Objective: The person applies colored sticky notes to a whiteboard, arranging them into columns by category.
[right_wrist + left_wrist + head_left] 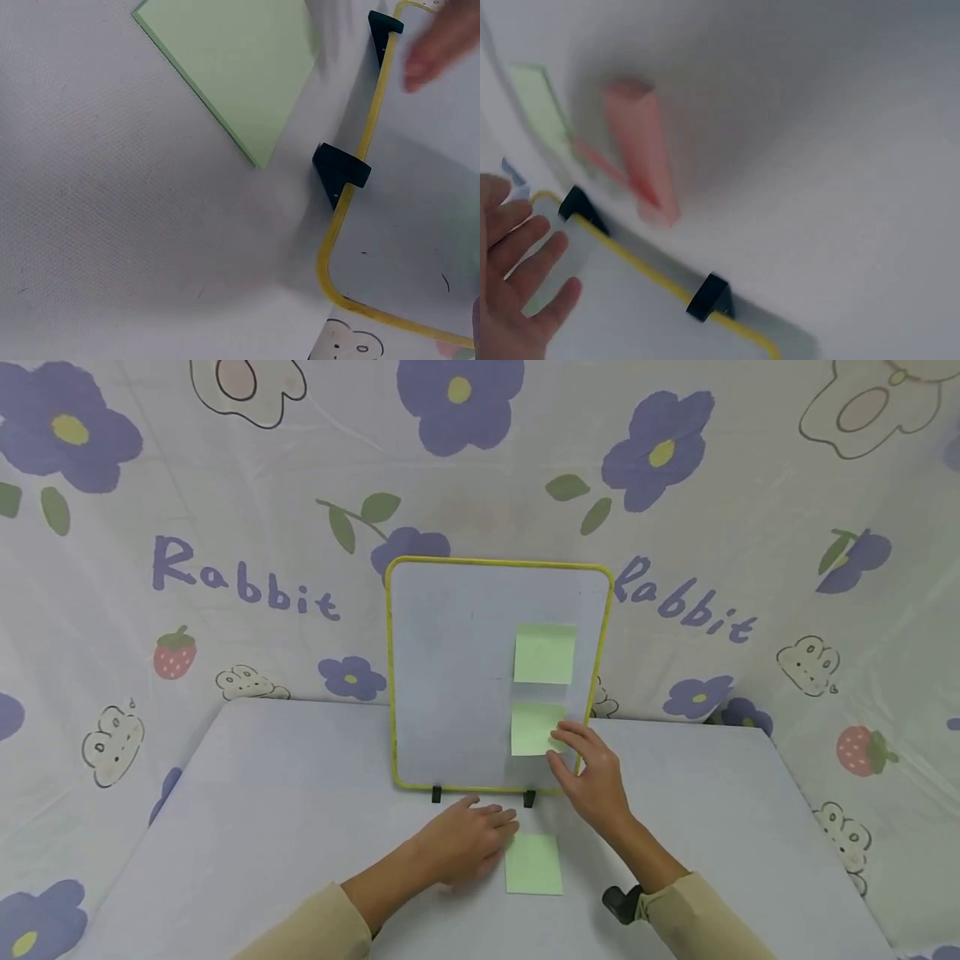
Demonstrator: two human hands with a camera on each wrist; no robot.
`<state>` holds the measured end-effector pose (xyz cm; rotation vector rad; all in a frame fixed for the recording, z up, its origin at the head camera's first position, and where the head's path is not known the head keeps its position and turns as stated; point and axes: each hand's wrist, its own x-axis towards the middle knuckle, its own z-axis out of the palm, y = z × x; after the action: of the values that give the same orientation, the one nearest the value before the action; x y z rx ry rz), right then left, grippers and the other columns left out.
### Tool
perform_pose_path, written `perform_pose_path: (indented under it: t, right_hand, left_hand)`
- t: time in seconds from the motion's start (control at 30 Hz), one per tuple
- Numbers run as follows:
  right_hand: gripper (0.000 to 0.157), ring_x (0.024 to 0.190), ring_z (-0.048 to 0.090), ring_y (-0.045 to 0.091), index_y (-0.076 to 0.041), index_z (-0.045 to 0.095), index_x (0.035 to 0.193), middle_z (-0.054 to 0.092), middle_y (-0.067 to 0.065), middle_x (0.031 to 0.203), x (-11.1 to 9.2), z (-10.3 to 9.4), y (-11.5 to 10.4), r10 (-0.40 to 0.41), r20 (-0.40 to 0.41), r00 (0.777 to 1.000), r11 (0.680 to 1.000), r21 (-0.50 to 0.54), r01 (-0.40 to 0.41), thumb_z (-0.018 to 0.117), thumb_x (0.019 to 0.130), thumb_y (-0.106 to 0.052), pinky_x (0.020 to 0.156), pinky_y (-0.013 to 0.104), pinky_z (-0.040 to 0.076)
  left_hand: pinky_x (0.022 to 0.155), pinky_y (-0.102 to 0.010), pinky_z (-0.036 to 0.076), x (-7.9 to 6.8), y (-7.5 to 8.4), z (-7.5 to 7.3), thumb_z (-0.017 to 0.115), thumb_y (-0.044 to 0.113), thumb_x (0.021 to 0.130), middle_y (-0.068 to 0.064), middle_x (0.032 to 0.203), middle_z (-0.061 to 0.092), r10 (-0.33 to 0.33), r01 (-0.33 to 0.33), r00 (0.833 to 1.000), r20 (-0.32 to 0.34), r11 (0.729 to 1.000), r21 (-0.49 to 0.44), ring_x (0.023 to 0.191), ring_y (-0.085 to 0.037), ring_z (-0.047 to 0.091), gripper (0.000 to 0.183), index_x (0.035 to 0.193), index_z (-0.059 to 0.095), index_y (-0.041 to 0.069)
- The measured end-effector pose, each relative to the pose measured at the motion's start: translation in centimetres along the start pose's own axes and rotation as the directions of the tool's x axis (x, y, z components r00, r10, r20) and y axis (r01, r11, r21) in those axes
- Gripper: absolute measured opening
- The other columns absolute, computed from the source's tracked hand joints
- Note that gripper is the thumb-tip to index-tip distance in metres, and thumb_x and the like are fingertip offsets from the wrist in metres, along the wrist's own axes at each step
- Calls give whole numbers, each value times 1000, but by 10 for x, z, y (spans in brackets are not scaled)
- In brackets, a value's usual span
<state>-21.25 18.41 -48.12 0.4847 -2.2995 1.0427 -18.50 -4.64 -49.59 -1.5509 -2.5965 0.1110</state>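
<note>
My right hand (pixel 596 777) is at the right edge of the lower green sticky note (pixel 531 731) on a whiteboard (pixel 450 668). Its index finger and thumb stand apart; the fingertips meet the note's edge or lie just before it. Another green sticky note (pixel 545 654) sits higher on the board. Low over the table, in front of the board, my left hand (pixel 465 839) has loosely extended fingers near a green sticky-note pad (pixel 534 866). A blurred, pinkish-red long object (pixel 641 142) with a thin red strip shows in the left wrist view, apart from the visible fingers.
Two black feet (pixel 437 794) hold the board's yellow-rimmed lower edge. A white surface (pixel 300 810) spreads around them. Behind hangs a patterned cloth (pixel 480 485) with flowers and rabbits. A black wrist device (pixel 621 906) sits at the right cuff.
</note>
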Motion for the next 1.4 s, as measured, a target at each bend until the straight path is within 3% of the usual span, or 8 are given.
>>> perform_pose_path:
  t: [0.13,0.27,0.47,0.7,0.97,1.07,1.2,1.4]
  right_hand:
    - [29,112,64,35,5,71,110,66,19,120,0,0,1,-9,-6,1000,1000,-3,9,78,82,0,91,47,51]
    - [29,113,63,35,5,71,110,65,20,120,-1,1,3,-17,-5,1000,1000,-5,17,78,82,1,92,47,50]
    - [27,113,62,36,6,70,111,64,21,121,-2,3,5,-24,14,1000,1000,-9,24,75,84,1,93,50,50]
    - [26,118,59,37,6,69,114,62,22,124,-3,2,3,-65,52,997,996,-50,67,70,89,-2,94,52,49]
    - [28,118,60,36,5,68,116,60,22,127,-5,2,6,-108,78,991,982,-148,119,70,90,-5,91,49,52]
    - [31,114,61,38,6,66,118,60,23,127,-5,1,9,-199,122,972,926,-302,228,67,90,-8,88,49,53]
    - [40,118,59,38,6,63,125,60,22,132,-4,1,9,-355,237,904,736,-525,427,55,92,-15,87,50,51]
    - [57,144,37,29,4,48,144,43,15,154,3,2,7,-371,429,824,561,-603,567,57,92,-19,112,49,35]
  left_hand:
    - [85,-33,54,11,-13,-19,62,25,95,2,110,73,-29,44,965,-259,998,54,99,-13,70,23,111,74,13]
    - [94,-41,51,21,-29,-31,63,23,93,-3,128,67,-115,154,909,-401,986,67,118,-19,63,36,125,68,9]
    - [107,-57,37,30,-44,-35,56,24,96,-3,155,42,-175,239,926,-336,958,160,144,-23,36,55,148,48,10]
    - [112,-62,25,32,-53,-28,56,34,95,2,163,28,-209,279,951,-227,897,343,150,-20,23,66,156,36,16]
    - [113,-63,22,33,-54,-26,60,41,93,1,165,19,-214,280,956,-203,877,391,151,-21,17,75,158,30,16]
    - [113,-63,22,35,-54,-26,61,44,92,1,166,19,-215,281,956,-202,871,402,151,-21,17,78,158,30,16]
    - [112,-63,24,35,-53,-25,62,43,92,2,165,20,-222,290,953,-208,867,405,151,-21,18,77,157,32,17]
    - [112,-63,24,36,-55,-20,64,41,91,2,164,24,-217,299,946,-243,874,383,151,-22,21,77,157,34,17]
